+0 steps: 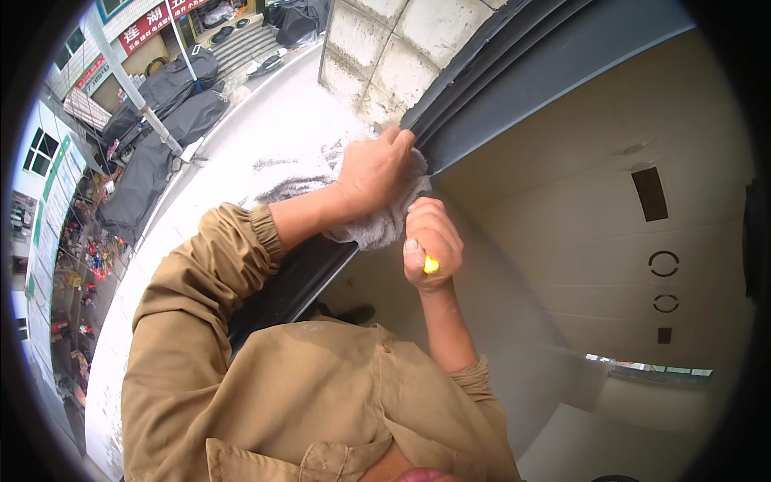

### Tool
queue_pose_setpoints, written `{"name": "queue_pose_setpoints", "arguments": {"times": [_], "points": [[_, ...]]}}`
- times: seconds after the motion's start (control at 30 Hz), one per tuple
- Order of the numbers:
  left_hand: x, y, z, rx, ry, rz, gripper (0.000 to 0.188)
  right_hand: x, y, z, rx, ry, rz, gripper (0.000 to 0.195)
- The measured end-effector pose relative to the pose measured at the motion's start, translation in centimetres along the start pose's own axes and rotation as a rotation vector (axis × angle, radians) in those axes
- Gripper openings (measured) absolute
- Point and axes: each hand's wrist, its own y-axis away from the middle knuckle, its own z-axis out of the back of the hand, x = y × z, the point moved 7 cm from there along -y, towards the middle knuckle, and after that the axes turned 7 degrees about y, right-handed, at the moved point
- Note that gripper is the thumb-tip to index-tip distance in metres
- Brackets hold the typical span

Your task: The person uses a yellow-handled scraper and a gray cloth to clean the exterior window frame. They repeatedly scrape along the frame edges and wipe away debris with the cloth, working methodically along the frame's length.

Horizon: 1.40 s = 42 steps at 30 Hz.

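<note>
A grey, rumpled towel (376,232) lies over the window's edge, at the corner where the dark frame (512,114) meets the lower frame rail (289,289). On top of it is my left hand (379,172), its fingers curled into the cloth beside the upright frame. Just below and to the right, my right hand (433,241) is closed around a tool handle with a yellow end (430,264). Only that end shows; the rest of the tool is hidden by the hand and the towel.
Outside the frame is a white ledge (223,175), with dirty wall tiles (367,54) above. Far below lies a street with dark covers (144,181), a pole (129,90) and shopfronts. A beige interior wall (542,199) with dark rectangular openings is on the right.
</note>
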Motion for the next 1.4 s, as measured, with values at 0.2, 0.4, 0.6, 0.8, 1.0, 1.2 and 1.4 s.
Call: {"name": "queue_pose_setpoints", "arguments": {"times": [0.2, 0.4, 0.6, 0.8, 1.0, 1.2, 1.4], "points": [[-0.5, 2.8, -2.0, 0.497, 0.085, -0.208, 0.043, -1.4, 1.4, 0.0, -0.035, -0.032, -0.072, 0.02], [0.1, 3.5, -3.5, 0.401, -0.106, -0.315, 0.049, 0.9, -1.1, 1.6, -0.075, 0.007, -0.008, 0.025], [0.9, 2.9, -3.4, 0.453, 0.151, -0.098, 0.08, -1.4, -1.0, 1.6, -0.12, -0.044, -0.061, 0.02], [0.3, 3.0, -4.1, 0.422, 0.066, -0.206, 0.086, -3.3, 0.1, -1.7, 0.128, 0.172, -0.045, 0.023], [0.7, 1.6, -2.8, 0.507, 0.281, -0.303, 0.055, -4.0, -0.8, -4.4, 0.173, 0.362, -0.081, 0.023], [0.0, 6.2, 0.6, 0.675, 0.096, -0.226, 0.078, 0.5, 0.4, -6.2, 0.197, 0.309, -0.054, 0.023], [0.6, 1.3, -3.0, 0.532, 0.062, -0.397, 0.041, -5.4, -0.7, -4.5, 0.146, 0.443, -0.133, 0.026]]}}
